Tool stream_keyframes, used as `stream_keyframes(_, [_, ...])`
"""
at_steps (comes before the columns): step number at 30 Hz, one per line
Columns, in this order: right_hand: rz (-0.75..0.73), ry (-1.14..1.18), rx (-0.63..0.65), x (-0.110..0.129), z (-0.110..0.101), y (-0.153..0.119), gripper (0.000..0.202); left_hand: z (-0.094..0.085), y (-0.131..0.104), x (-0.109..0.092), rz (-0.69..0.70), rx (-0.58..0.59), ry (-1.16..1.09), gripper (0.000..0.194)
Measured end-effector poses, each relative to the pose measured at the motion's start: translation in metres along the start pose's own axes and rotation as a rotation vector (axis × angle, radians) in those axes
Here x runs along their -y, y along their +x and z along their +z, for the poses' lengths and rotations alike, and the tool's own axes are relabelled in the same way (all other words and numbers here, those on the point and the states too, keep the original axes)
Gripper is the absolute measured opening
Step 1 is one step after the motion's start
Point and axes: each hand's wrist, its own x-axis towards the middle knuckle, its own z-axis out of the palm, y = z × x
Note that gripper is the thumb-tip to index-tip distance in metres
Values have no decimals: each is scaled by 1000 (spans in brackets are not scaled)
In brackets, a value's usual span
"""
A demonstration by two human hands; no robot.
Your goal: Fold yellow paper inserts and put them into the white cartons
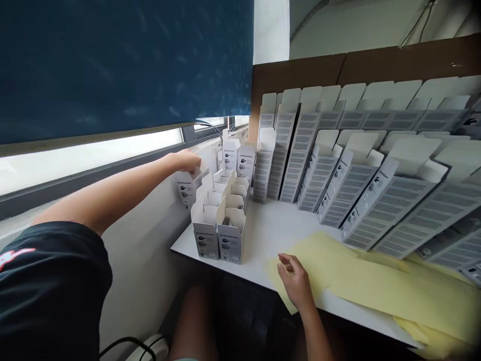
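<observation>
In the head view, my left hand reaches to the wall side, its fingers closed over the top of a small printed box at the left of the table. Beside that box, open-topped white and grey boxes stand in rows, several with raised flaps. My right hand hovers at the table's front edge over yellow paper, fingers curved and apart, holding nothing.
Tall open boxes stand in rows along the back and right, before brown cardboard. A blue panel hangs at upper left over the window. The white tabletop shows between the box groups.
</observation>
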Motion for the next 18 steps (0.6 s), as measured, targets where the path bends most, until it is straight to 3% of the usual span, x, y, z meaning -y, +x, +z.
stream_keyframes(3, [11,22,6,0,-2,0,28,-9,-22,-2,2,99,59,23])
stream_keyframes(9, [6,29,25,0,-3,0,29,-32,-59,-9,-52,151,100,16])
stream_keyframes(15, [-14,24,39,3,-4,-2,28,-76,-122,-33,-63,189,171,26])
stream_keyframes(16, [-18,26,43,3,-4,-2,27,-85,-135,-36,-79,186,177,27])
stream_keyframes(18, [-23,33,51,3,-4,-2,28,-99,-162,-35,-108,54,128,33])
